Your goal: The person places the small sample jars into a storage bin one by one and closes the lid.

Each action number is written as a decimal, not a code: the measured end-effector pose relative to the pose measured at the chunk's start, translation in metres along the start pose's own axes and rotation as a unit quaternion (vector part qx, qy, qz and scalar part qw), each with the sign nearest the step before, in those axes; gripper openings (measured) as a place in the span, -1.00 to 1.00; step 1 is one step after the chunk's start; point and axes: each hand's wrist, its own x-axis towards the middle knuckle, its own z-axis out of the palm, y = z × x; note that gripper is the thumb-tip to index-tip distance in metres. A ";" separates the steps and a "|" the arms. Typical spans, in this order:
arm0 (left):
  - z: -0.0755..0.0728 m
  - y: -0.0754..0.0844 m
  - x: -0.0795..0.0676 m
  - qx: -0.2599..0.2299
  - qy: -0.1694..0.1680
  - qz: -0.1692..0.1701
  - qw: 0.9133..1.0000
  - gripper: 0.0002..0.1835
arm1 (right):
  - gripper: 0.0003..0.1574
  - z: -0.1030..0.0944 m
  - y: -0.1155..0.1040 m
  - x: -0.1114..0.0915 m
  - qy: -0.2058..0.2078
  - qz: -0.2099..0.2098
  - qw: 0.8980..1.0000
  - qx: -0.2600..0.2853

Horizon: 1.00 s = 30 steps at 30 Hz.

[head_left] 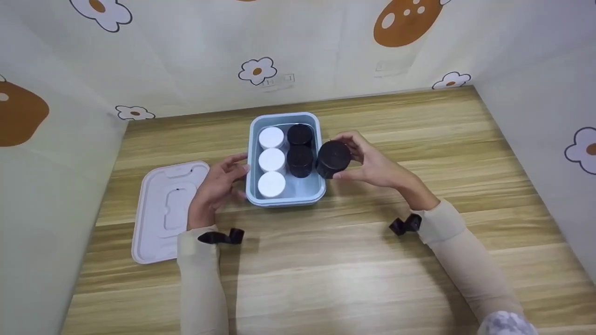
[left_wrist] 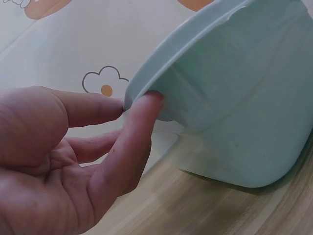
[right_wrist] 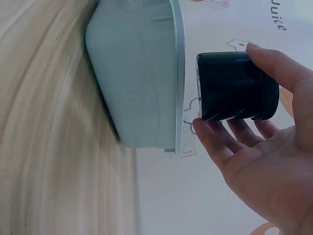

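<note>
My right hand (head_left: 368, 163) holds a black lidded jar (head_left: 334, 156) between thumb and fingers, beside the right rim of a light blue plastic box (head_left: 286, 202). In the right wrist view, that jar (right_wrist: 232, 88) is raised above the rim, clear of the box. Inside the box stand several jars: a column of white-lidded jars (head_left: 272, 160) on the left and two black jars (head_left: 300, 158) on the right. At the box's left side, my left hand (head_left: 221, 184) grips the rim, thumb at its edge and a finger underneath, as the left wrist view shows.
A white lid (head_left: 156, 214) lies flat on the wood-grain table (head_left: 316, 274), left of the box and partly under the left forearm. Patterned curtain walls (head_left: 321, 56) border the table at the back and both sides. Each wrist carries a small black mount (head_left: 406, 224).
</note>
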 end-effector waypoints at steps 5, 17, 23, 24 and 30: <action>-0.001 -0.001 -0.001 -0.006 0.000 0.009 1.000 -0.45 | -0.07 0.005 -0.004 0.009 -0.015 0.002 1.000 -0.014; 0.000 -0.001 -0.001 0.003 -0.005 0.017 1.000 -0.45 | -0.02 0.014 -0.007 0.031 -0.059 -0.002 0.998 -0.029; 0.000 0.000 0.000 0.009 -0.001 0.012 1.000 -0.45 | -0.07 0.018 -0.011 0.040 -0.093 0.001 0.995 -0.039; 0.000 0.000 0.000 0.010 -0.001 0.012 1.000 -0.45 | -0.07 0.019 -0.011 0.041 -0.098 0.005 0.994 -0.045; 0.000 0.001 0.000 0.022 0.003 0.007 1.000 -0.45 | -0.10 0.025 -0.010 0.046 -0.114 0.008 0.989 -0.090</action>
